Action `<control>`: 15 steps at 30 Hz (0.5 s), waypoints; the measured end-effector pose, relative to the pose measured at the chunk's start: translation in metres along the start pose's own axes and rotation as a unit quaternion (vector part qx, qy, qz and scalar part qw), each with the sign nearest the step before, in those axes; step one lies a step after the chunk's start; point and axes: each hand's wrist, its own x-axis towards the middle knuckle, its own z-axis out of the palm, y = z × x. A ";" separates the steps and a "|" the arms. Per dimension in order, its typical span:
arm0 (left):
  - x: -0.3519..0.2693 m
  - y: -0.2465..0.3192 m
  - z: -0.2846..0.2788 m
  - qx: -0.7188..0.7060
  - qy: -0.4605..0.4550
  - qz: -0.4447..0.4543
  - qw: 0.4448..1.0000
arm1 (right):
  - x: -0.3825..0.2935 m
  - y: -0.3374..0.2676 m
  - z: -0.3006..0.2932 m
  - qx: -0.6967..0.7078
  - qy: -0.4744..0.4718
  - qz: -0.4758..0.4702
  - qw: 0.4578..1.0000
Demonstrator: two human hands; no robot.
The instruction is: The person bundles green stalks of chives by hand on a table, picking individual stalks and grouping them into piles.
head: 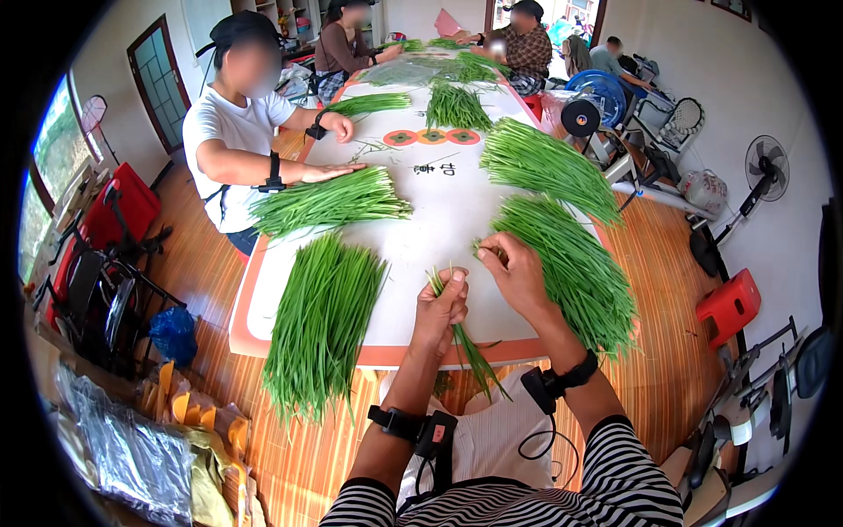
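Note:
My left hand [442, 309] is closed around a few garlic chive stalks [473, 359]. Their pale ends stick up above the thumb, and the green leaves hang down past the table edge. To its right, my right hand [517, 270] has thumb and fingers pinched together, with a small green scrap [476, 246] at the tips. That hand is beside a large chive pile [566, 277] on the right of the table. Left of my hands lies another chive pile [323, 323], its leaves drooping over the near edge of the white table [415, 244].
Across the left side, a person in a white T-shirt [227, 132] rests a hand on a chive bundle [336, 201]. More chives [546, 165] lie farther up the right. Other people sit at the far end. A red stool [728, 306] and a fan [767, 168] stand at right.

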 end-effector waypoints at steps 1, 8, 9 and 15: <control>0.000 0.000 0.001 0.009 0.005 0.004 1.000 | 0.001 -0.005 -0.001 0.024 -0.008 0.002 1.000; 0.003 -0.006 0.001 0.019 0.015 0.033 0.999 | -0.001 -0.021 0.002 0.138 -0.125 0.119 0.975; 0.004 -0.007 -0.002 0.010 0.006 0.025 1.000 | -0.001 -0.020 0.003 0.143 -0.126 0.125 0.974; 0.004 -0.009 -0.002 0.034 -0.003 0.028 0.999 | -0.001 -0.019 0.004 0.150 -0.116 0.108 0.976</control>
